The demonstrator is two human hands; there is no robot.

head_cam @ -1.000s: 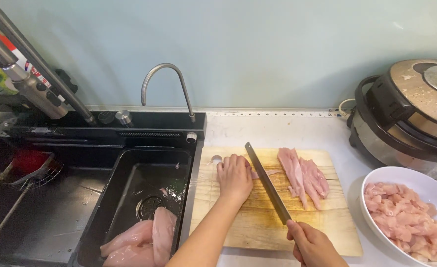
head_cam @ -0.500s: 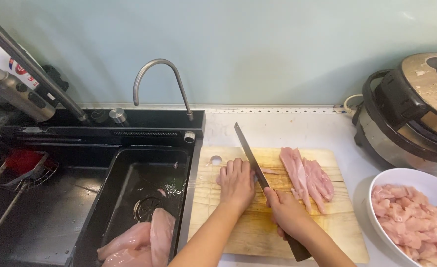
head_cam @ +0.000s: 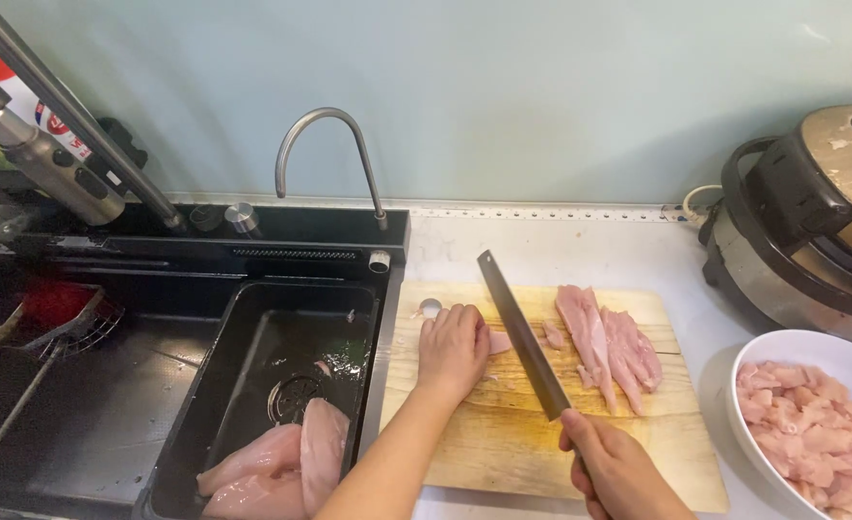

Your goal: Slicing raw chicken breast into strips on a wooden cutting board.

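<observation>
A wooden cutting board [head_cam: 464,443] lies on the white counter. My left hand [head_cam: 453,349] presses down on a piece of raw chicken [head_cam: 499,342] at the board's upper left. My right hand [head_cam: 616,470] grips the handle of a long knife [head_cam: 522,337], whose blade slants across the board just right of my left fingers. Several pink chicken strips [head_cam: 604,342] lie on the board to the right of the blade.
A white bowl [head_cam: 763,351] of cut chicken pieces sits at the right. A black sink [head_cam: 252,318] on the left holds whole raw chicken breasts [head_cam: 276,462]. A curved tap [head_cam: 325,159] rises behind it. A round cooker [head_cam: 801,231] stands at the far right.
My right hand has drawn the knife back toward me, after pushing it forward half a second ago. My left hand stays on the meat.
</observation>
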